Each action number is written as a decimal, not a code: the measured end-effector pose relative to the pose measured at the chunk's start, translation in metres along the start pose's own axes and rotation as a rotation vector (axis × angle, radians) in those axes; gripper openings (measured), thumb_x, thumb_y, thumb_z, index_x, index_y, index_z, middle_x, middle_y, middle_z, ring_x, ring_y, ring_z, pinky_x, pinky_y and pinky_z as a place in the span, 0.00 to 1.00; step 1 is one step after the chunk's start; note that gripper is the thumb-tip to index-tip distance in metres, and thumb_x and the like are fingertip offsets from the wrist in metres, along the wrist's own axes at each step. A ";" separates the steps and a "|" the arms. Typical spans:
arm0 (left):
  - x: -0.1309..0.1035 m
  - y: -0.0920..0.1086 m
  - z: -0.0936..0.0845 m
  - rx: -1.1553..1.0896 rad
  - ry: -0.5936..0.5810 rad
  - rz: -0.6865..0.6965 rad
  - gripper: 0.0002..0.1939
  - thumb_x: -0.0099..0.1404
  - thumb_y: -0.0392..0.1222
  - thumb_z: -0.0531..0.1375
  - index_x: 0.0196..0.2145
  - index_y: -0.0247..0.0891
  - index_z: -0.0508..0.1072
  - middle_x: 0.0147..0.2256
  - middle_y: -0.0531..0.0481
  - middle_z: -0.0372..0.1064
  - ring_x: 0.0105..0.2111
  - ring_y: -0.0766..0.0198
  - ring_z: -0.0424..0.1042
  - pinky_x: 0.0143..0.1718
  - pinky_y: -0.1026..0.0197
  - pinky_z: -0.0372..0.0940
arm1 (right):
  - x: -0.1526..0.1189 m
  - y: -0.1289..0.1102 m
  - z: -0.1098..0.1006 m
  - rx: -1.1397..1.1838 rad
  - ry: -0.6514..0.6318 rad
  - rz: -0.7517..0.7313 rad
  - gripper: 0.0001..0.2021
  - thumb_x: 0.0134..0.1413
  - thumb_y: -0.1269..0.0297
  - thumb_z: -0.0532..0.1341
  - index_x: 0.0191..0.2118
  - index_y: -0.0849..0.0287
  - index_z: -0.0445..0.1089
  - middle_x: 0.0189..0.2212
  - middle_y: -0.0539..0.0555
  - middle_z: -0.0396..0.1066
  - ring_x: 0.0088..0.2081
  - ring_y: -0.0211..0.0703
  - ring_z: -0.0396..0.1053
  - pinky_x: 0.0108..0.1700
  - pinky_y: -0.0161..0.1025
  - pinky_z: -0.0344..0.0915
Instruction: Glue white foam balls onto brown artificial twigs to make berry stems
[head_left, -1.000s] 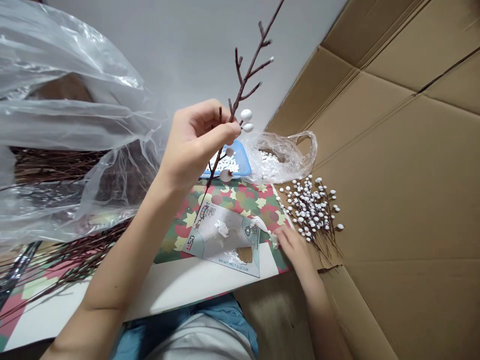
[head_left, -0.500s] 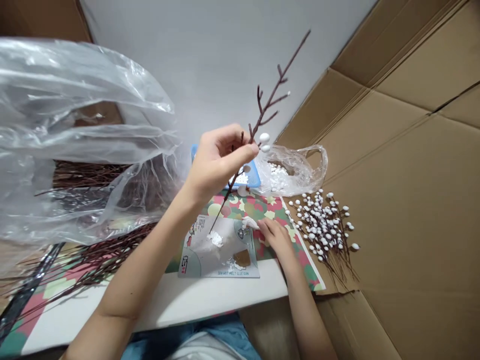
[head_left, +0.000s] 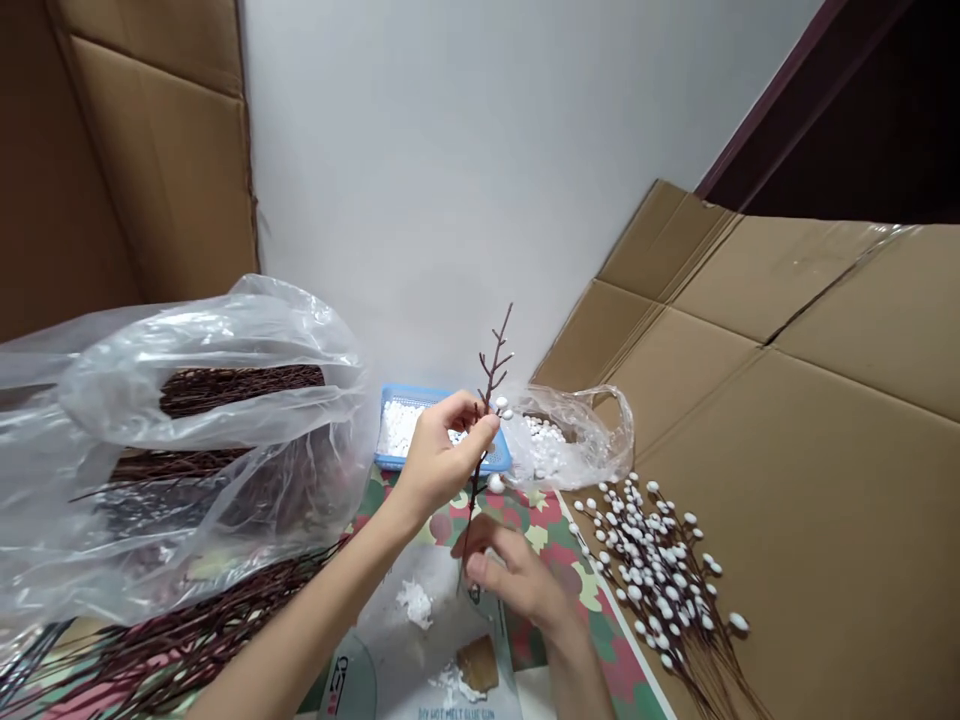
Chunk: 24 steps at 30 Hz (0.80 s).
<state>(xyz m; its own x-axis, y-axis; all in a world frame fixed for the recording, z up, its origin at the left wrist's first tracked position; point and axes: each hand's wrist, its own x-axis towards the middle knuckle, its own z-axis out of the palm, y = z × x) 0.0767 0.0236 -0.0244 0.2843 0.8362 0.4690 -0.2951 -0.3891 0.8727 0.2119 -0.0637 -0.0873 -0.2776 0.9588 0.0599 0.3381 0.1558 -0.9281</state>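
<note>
My left hand (head_left: 450,452) pinches a dark brown artificial twig (head_left: 491,370) between thumb and fingers and holds it upright. The twig has short bare side shoots, with a few white berries (head_left: 496,484) on its middle and lower part. Lower down, my right hand (head_left: 514,575) has its thumb and curled forefinger at the bottom of the stem. Beneath the hands is a printed glue-gun mat (head_left: 397,640) bearing a crumbly white lump (head_left: 416,604) and a brown square piece (head_left: 478,662).
Behind the hands stand a blue basket (head_left: 390,463) of white berries and a clear bag (head_left: 611,460) with more. Finished-looking berry twigs (head_left: 660,580) lie right. Bare twigs (head_left: 225,625) and a large plastic bag (head_left: 315,330) occupy the left. Cardboard (head_left: 825,470) walls the right side.
My view has tilted up. My left hand has kept hold of the twig, now more upright. My right hand has left the small white object on the mat and come to the stem's lower end.
</note>
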 end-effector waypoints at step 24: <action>0.014 0.008 -0.026 -0.015 0.148 -0.022 0.10 0.56 0.45 0.63 0.23 0.37 0.70 0.24 0.52 0.66 0.28 0.64 0.65 0.32 0.62 0.61 | -0.008 0.015 0.036 -0.191 0.126 -0.065 0.20 0.61 0.46 0.50 0.27 0.56 0.65 0.17 0.47 0.65 0.23 0.37 0.64 0.31 0.35 0.60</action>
<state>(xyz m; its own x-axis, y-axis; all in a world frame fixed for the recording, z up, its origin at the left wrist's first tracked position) 0.0547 0.0418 -0.0141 0.1534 0.8928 0.4236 -0.3044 -0.3651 0.8798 0.1868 -0.0781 -0.1153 -0.1944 0.9655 0.1734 0.4907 0.2488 -0.8350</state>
